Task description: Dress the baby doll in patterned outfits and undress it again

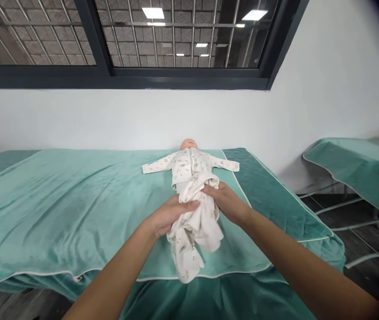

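A baby doll (188, 143) lies on its back on the bed, head by the wall and arms spread wide. It wears a white printed jacket (181, 168). Over the doll's lower end, bunched white printed baby pants (197, 213) hang with their loose legs towards me. My left hand (172, 213) grips the left side of the bunched cloth, thumb on top. On the other side, my right hand (224, 200) is closed on the upper edge of the same pants. The doll's legs are hidden behind the cloth and my hands.
A light green velvet cover (59, 200) with white piping lies over the bed, with darker green quilting (269, 200) at the right. Beyond a gap stands another green-covered bed (362, 164) with metal bars. A dark-framed window (189, 78) is above the white wall.
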`<state>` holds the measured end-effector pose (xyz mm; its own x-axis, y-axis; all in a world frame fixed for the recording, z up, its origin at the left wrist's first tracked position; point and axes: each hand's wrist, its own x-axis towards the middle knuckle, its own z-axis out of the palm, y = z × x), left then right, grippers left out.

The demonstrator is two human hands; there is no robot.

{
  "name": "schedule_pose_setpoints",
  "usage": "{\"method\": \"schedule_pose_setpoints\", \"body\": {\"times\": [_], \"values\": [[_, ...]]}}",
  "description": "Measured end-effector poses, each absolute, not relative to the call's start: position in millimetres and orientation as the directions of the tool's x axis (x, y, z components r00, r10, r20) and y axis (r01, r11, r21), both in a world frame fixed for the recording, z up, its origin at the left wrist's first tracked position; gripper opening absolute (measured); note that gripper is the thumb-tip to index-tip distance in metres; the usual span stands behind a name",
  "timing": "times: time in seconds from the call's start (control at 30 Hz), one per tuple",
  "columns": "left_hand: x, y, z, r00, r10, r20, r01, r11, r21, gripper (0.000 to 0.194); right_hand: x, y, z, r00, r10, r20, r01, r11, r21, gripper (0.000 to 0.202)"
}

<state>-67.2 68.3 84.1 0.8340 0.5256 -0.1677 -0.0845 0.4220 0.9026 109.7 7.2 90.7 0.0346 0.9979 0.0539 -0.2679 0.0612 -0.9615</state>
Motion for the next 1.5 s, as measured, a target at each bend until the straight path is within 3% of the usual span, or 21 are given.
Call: {"method": "schedule_pose_setpoints", "body": {"times": [0.07,0.2,0.3,0.4,0.5,0.63,0.77,0.93,1.07,1.17,1.27,1.37,1.5], "values": [[-65.9,69.2,79.8,0.844,0.510,-0.164,-0.096,0.445,0.890,0.053,112.1,11.3,89.5,0.106,0.993,0.045,-0.347,0.079,-0.935,0.044],[-57.9,71.0,69.7,0.732,0.677,-0.074,-0.340,0.458,0.821,0.049,109.9,7.6,81.0,0.129,0.991,-0.042,-0.423,0.017,-0.906,0.048],[-52.8,70.1,60.6,0.695,0.713,-0.090,-0.344,0.440,0.830,0.050,105.7,-5.4,65.5,0.094,0.991,-0.096,-0.420,-0.048,-0.906,0.048],[-50.9,67.8,49.0,0.624,0.771,-0.123,-0.212,0.319,0.924,0.045,104.4,-20.3,40.6,0.087,0.982,-0.170,-0.377,-0.125,-0.918,0.051],[-49.4,65.5,40.2,0.601,0.795,-0.086,0.035,0.081,0.996,0.034,104.3,-29.2,14.9,0.201,0.951,-0.234,-0.240,-0.184,-0.953,0.053],[-46.6,62.5,39.9,0.620,0.784,-0.013,0.360,-0.269,0.893,0.022,102.4,-29.6,-1.4,0.367,0.913,-0.179,-0.023,-0.183,-0.983,0.048],[-46.6,59.4,42.8,0.634,0.773,-0.010,0.470,-0.375,0.799,0.020,101.1,-27.7,-4.8,0.407,0.910,-0.086,0.096,-0.136,-0.986,0.041],[-51.3,57.3,40.7,0.709,0.702,-0.059,0.345,-0.273,0.898,0.029,101.0,-30.7,-17.0,0.429,0.903,-0.014,0.092,-0.059,-0.994,0.037],[-54.6,52.3,43.3,0.756,0.637,-0.152,0.175,0.027,0.984,0.040,101.9,-33.4,-20.3,0.446,0.895,0.005,0.021,-0.005,-1.000,0.040],[-54.3,49.5,49.3,0.777,0.580,-0.244,0.088,0.284,0.955,0.048,105.7,-30.5,-16.3,0.465,0.885,0.002,-0.077,0.043,-0.996,0.040],[-50.8,53.0,54.0,0.787,0.547,-0.287,0.029,0.433,0.901,0.052,111.7,-21.5,-13.8,0.490,0.871,0.027,-0.152,0.116,-0.982,0.035],[-44.1,63.5,56.1,0.780,0.566,-0.267,-0.022,0.452,0.892,0.051,118.1,-7.3,-16.3,0.518,0.854,0.039,-0.191,0.160,-0.968,0.034],[-31.5,81.7,59.8,0.716,0.664,-0.214,-0.016,0.322,0.946,0.041,126.7,15.1,-21.3,0.565,0.819,0.103,-0.099,0.191,-0.977,0.034]]}}
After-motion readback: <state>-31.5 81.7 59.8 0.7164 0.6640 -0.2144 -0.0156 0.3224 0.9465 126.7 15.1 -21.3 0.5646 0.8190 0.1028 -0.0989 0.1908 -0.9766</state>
